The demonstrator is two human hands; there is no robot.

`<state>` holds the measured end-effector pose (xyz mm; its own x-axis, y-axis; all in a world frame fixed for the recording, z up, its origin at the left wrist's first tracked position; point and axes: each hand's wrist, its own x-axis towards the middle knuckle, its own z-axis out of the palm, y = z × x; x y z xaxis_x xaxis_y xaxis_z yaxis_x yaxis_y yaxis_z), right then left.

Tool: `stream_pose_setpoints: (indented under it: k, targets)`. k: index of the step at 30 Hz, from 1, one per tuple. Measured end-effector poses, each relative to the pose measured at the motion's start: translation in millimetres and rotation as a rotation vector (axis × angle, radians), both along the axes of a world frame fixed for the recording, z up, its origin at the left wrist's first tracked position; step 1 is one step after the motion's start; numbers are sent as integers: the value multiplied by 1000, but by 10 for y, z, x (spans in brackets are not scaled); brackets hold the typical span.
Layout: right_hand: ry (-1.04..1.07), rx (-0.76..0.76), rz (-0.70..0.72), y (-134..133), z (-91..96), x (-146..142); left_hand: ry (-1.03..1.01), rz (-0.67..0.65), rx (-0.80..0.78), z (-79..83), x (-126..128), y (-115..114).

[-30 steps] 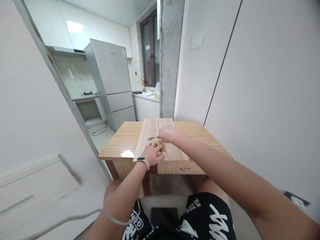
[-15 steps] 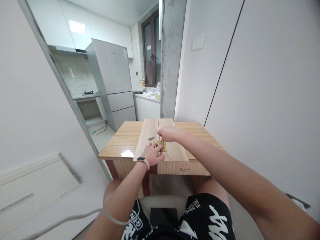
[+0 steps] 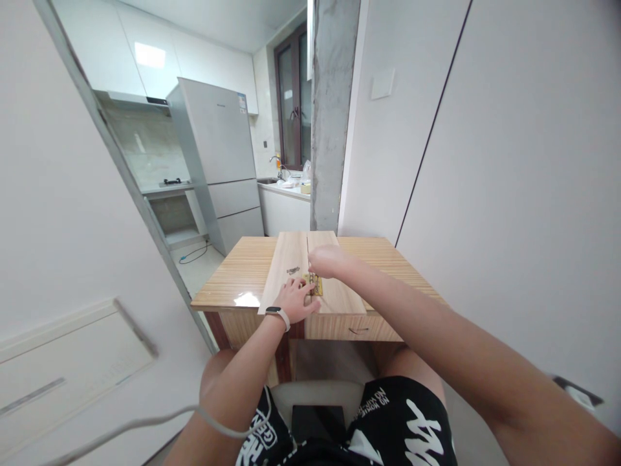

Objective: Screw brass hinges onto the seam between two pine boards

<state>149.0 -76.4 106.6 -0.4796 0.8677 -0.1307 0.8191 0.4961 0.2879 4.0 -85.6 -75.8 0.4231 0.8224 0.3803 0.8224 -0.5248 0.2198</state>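
Note:
Two pale wooden boards [image 3: 291, 249] lie side by side, with a narrow seam between them. Across that seam sits a yellow brass-coloured hinge [image 3: 317, 285], partly covered by my hands. My left hand [image 3: 297, 299] rests on the boards with its fingers spread, the fingertips touching the hinge's left side. Just above the hinge, my right hand [image 3: 326, 260] is closed in a fist with the wrist bent; whatever its fingers hold is hidden. A small heap of dark screws [image 3: 293, 270] lies on the left board, beyond my left fingers.
The boards rest on a wooden table [image 3: 233, 272] with a drawer [image 3: 359, 330] at its front, and overhang that edge slightly. A white cable [image 3: 160, 414] crosses my left forearm. A wall [image 3: 485, 162] stands to the right, a fridge [image 3: 218, 142] beyond the table.
My right hand has turned at the wrist over the hinge, its fingers now more hidden. My left hand stays in the same place on the boards.

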Motion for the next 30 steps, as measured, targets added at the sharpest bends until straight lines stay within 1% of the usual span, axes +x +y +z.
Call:
stream_pose_setpoints:
  k: [3, 7, 10, 13, 17, 21, 24, 30]
  targets:
    - [-19, 10, 72, 12, 1, 21, -6, 2, 1, 0, 0, -2]
    - [-13, -25, 138, 82, -16, 80, -6, 2, -5, 3, 0, -3]
    - [30, -30, 122, 99, -27, 113, 0, 10, -18, 12, 2, -6]
    - [58, -2, 53, 53, -10, 115, 5, 14, -28, 22, 5, -12]
    - [-28, 20, 50, -34, 38, 58, 4, 8, -23, 25, 4, -15]
    - [-30, 34, -14, -60, 55, -30, 4, 4, -17, 23, 2, -14]
    - [-42, 6, -4, -45, 42, -60, 7, 10, -23, 25, 0, -16]
    - [-35, 25, 59, -5, 30, 6, 7, 4, -18, 12, -13, -8]
